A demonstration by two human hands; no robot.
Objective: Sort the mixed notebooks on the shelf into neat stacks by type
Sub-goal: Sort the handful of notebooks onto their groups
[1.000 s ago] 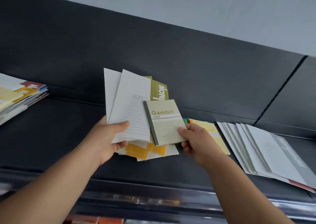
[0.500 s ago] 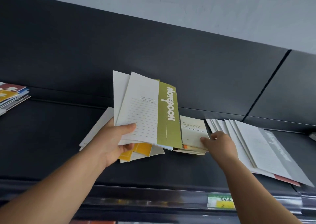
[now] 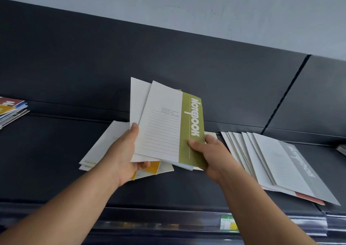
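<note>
I hold a small bundle of thin notebooks above the dark shelf (image 3: 56, 160). The front one is a white lined notebook with an olive-green "Notebook" band (image 3: 168, 125). My left hand (image 3: 123, 155) grips the bundle's lower left edge, thumb on top. My right hand (image 3: 209, 153) pinches the green band at the lower right corner. Under the bundle lie mixed notebooks, one with a yellow cover (image 3: 149, 170). White notebooks (image 3: 104, 147) lie flat to the left of them.
A fanned row of white notebooks with grey bands (image 3: 280, 162) lies on the shelf to the right. A stack of colourful notebooks (image 3: 11, 110) sits at the far left. A price label (image 3: 228, 223) is on the shelf's front rail.
My right hand laid the small "Gambit" notebook on the pile to the right, let go, then came back and took hold of the green-banded notebook's corner. My left hand kept holding the bundle.
</note>
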